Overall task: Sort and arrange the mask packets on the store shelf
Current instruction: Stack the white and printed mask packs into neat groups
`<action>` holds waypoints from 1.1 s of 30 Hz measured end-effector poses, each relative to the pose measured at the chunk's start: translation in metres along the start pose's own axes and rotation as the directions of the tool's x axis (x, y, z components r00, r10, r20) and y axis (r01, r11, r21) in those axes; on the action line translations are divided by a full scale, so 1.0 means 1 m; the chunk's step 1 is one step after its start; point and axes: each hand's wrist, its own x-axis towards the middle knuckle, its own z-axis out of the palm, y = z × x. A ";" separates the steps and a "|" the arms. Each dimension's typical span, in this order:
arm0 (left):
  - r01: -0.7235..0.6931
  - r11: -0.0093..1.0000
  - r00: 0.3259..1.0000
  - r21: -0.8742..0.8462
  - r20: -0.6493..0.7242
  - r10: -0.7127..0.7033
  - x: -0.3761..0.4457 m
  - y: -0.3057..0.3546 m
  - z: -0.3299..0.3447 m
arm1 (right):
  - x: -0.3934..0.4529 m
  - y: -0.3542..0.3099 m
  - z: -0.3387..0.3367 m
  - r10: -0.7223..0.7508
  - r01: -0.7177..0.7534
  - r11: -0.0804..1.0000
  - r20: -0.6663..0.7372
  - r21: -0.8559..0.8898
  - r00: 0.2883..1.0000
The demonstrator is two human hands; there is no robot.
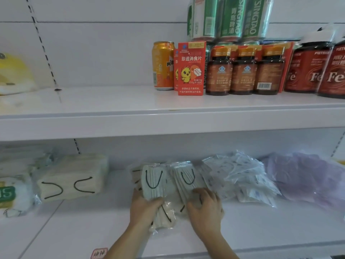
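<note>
On the lower shelf [261, 227] my left hand [142, 210] grips a grey mask packet [154, 180] with black ear loops, with a beige mask packet [165, 216] lying under it. My right hand [205, 208] rests with spread fingers on a second grey mask packet [186, 177] next to it. A stack of beige mask packets [74, 178] stands to the left. A loose pile of white patterned mask packets [240, 176] lies to the right, and purple mask packets [308, 176] sit beyond that.
The upper shelf [112, 116] carries an orange can [162, 65], a red box [191, 69], brown bottles [242, 71], red Fe bottles [321, 70] and green beer cans [229, 17]. A white-and-green packet [13, 195] sits far left on the lower shelf.
</note>
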 end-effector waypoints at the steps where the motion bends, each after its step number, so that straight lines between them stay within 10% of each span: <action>1: 0.006 1.000 1.000 -0.021 0.005 -0.006 0.004 0.000 -0.004 | -0.001 -0.001 0.002 -0.025 0.028 0.996 0.043 -0.088 0.999; 11: -0.041 0.999 0.995 -0.005 0.093 0.042 0.019 -0.002 -0.048 | 0.004 -0.003 0.012 0.042 -0.052 0.955 -0.040 -0.293 0.998; 19: -0.025 0.997 0.993 -0.071 0.113 0.033 0.029 -0.009 -0.096 | -0.015 -0.008 0.012 -0.532 0.499 0.837 -0.126 -0.223 0.837; 27: -0.177 0.977 0.981 -0.123 0.062 0.185 0.050 0.018 -0.124 | -0.018 -0.027 -0.003 -0.168 0.159 0.980 0.070 0.124 0.983; 33: -0.040 0.941 0.998 -0.337 0.029 0.053 0.054 0.009 -0.124 | -0.024 -0.022 0.008 -0.297 0.294 0.955 0.073 0.046 0.952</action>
